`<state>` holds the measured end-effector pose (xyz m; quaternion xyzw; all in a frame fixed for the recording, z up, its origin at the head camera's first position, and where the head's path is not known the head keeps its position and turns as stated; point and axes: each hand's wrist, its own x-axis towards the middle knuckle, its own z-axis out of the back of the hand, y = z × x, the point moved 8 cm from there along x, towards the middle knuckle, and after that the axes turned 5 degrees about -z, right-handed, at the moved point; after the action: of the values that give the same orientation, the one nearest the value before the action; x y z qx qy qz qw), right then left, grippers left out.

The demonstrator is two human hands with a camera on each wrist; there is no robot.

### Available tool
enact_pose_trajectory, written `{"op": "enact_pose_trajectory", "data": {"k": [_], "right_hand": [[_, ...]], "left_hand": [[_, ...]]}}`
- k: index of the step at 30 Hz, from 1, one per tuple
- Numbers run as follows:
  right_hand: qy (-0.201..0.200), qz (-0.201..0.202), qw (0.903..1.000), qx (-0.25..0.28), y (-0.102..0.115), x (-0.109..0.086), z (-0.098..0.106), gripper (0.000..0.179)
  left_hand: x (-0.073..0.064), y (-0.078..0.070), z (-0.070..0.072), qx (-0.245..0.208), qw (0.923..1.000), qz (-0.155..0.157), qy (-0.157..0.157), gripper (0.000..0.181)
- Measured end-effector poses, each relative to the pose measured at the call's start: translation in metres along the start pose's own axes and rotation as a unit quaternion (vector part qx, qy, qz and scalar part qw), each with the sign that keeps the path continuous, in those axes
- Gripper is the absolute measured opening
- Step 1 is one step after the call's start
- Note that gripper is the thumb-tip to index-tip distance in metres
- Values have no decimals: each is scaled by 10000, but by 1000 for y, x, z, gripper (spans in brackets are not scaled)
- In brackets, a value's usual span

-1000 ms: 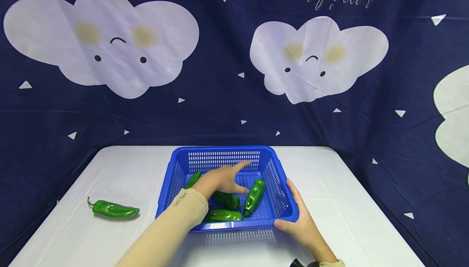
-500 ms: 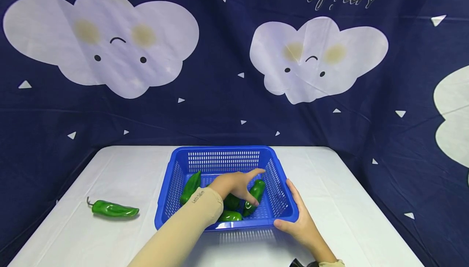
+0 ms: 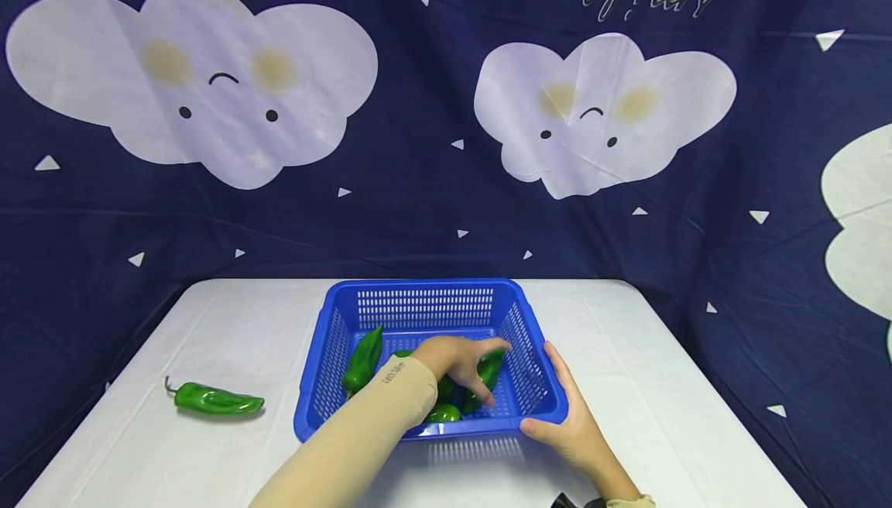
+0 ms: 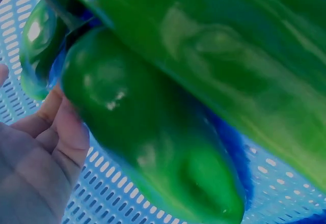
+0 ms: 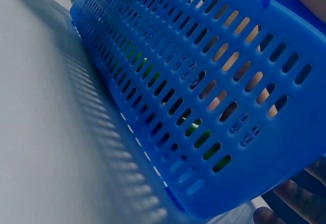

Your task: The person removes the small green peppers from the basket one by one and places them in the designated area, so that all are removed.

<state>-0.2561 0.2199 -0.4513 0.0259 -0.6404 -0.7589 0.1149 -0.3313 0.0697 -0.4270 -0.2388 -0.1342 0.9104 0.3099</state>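
Observation:
A blue plastic basket (image 3: 319, 353) with slotted walls holds several glossy green peppers. My left hand (image 3: 456, 361) reaches down inside it, thumb and forefinger spread apart around the rightmost pepper (image 3: 492, 367). Beneath the hand, another pepper (image 3: 444, 413) lies by the front wall, partly hidden by the sleeve. Two large peppers fill the left wrist view, and the fingertips (image 4: 71, 124) are right at the end of the lower pepper (image 4: 137, 112). My right hand (image 3: 574, 423) grips the basket's front right corner, thumb on the rim and fingers along the side and underneath.
One more green pepper (image 3: 217, 399) lies on the white table (image 3: 662, 399), left of the basket. Inside the basket, a pepper (image 3: 362, 361) leans near the left wall. A dark blue curtain (image 3: 418, 221) with cloud prints hangs behind the table.
My left hand has moved right and toward the front within the basket, from over the middle peppers to the rightmost one. The right hand keeps its hold on the corner.

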Motion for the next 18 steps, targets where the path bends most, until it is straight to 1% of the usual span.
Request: {"op": "enact_pose_trajectory", "data": {"k": [4, 8, 13, 18], "right_hand": [[11, -55, 10000, 67, 0, 0, 0, 111], [-2, -68, 10000, 72, 0, 0, 0, 112], [-45, -44, 10000, -12, 0, 0, 1, 112], [9, -20, 10000, 31, 0, 0, 0, 113]], "left_hand": [[3, -3, -2, 211, 9997, 30, 87, 90], [4, -3, -4, 315, 9994, 102, 124, 87], [3, 0, -5, 266, 9992, 302, 71, 90], [3, 1, -5, 162, 9992, 358, -4, 89]]}}
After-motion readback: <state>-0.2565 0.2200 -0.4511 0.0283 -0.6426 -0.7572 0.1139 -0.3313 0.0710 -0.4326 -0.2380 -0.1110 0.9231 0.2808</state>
